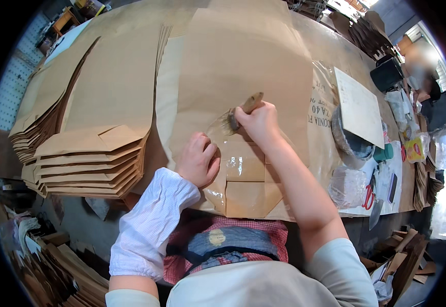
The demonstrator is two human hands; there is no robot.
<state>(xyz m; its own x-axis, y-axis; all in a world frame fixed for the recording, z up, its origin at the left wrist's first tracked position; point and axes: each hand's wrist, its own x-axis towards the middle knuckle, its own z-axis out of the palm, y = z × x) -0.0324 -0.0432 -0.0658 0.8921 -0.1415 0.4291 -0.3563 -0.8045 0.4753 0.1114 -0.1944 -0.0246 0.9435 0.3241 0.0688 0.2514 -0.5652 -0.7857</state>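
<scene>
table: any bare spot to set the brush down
Little bare table. Flattest free patch: brown paper beyond the right hand holding the brush, between the bag stack and bowl. Right edge is crowded.

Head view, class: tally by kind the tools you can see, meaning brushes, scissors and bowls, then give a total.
Brush, held in the right hand: 1
Red-handled scissors: 1
Bowl under a board: 1
Total: 3
</scene>
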